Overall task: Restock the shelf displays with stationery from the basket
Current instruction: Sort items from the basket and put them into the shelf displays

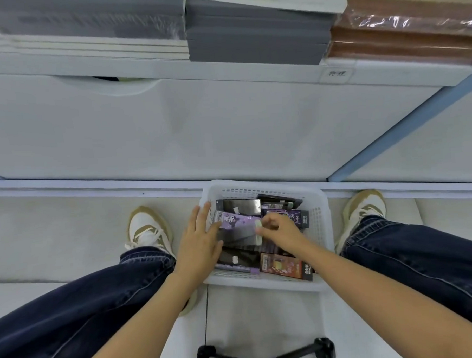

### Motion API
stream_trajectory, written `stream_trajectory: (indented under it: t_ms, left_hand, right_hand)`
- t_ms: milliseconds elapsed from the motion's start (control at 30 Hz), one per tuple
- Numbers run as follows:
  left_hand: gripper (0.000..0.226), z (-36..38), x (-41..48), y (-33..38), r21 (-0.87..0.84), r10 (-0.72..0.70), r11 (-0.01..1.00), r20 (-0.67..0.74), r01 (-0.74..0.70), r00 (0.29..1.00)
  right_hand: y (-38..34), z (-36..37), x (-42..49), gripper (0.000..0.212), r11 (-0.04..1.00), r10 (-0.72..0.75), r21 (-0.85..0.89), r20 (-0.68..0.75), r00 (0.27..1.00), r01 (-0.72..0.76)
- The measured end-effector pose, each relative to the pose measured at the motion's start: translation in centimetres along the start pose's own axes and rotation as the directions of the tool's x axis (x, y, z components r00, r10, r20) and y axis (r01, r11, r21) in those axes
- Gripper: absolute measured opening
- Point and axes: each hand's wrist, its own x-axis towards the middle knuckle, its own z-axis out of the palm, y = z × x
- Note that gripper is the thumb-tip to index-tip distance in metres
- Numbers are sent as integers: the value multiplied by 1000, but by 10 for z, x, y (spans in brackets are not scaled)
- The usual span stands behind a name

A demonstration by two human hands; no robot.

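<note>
reaching into the white basket (259, 183)
left hand (199, 236) flat at 9 o'clock, right hand (281, 231) pinching the purple box (235, 221)

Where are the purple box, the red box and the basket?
Purple box (238, 222), head view, its printed top.
Red box (283, 266), head view, middle of its top.
Basket (319, 218), head view, right wall.

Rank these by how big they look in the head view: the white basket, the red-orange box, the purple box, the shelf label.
1. white basket
2. red-orange box and purple box: look alike; left hand and right hand partly cover the purple one, so unranked.
3. shelf label
</note>
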Motion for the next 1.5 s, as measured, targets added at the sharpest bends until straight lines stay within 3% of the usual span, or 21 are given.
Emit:
stream_trajectory:
  t_ms: [67,167,267,367,433,533,700,800,867,933,1000,1167,1267,1500]
  left_hand:
    - [44,-4,4,4,8,6,1000,-28,-6,1000]
    - [51,-10,14,11,-21,84,996,-57,-85,995]
    - [60,-14,23,19,-282,99,958,136,-57,986]
    - [39,-15,25,31,-528,73,842,315,111,946]
    - [32,-11,23,34,-500,62,859,314,109,948]
    - [41,-9,20,32,-482,70,871,311,94,948]
    - [20,-11,17,30,-612,73,777,320,147,945]
    - [28,-10,15,25,-645,31,738,327,199,945]
    - [26,-11,14,19,-710,-16,647,352,278,936]
    - [18,-10,12,16,-785,-81,498,381,369,921]
    - [16,-8,12,14,-807,-125,429,391,405,912]
    - [11,-6,12,16,-794,-128,484,351,368,927]
    - [8,-4,13,16,-798,-154,467,352,382,923]
    - [11,-5,13,18,-773,-147,504,363,386,920]
  right_hand:
    - [-11,-10,4,15,999,-37,27,17,999,37]
    - [-27,-29,6,13,984,-137,-88,169,976,154]
    - [-46,-43,5,5,958,-213,-135,261,942,254]
    - [-57,-45,4,7,952,-215,-145,307,927,269]
    - [-57,-40,2,9,946,-200,-174,350,915,274]
    - [-55,-37,1,12,948,-191,-170,369,910,268]
    - [-49,-48,1,23,994,-106,3,309,945,110]
    - [-26,-51,2,26,948,7,-307,271,963,80]
    - [-5,-45,3,27,876,64,-482,149,987,16]
    - [9,-34,0,31,891,99,-440,-57,994,-113]
    - [12,-22,-3,39,927,109,-334,-195,975,-170]
    - [2,5,3,74,949,127,-238,-313,941,-208]
    - [2,15,5,70,945,164,-207,-369,915,-253]
    - [0,22,8,66,951,255,-82,-331,908,-297]
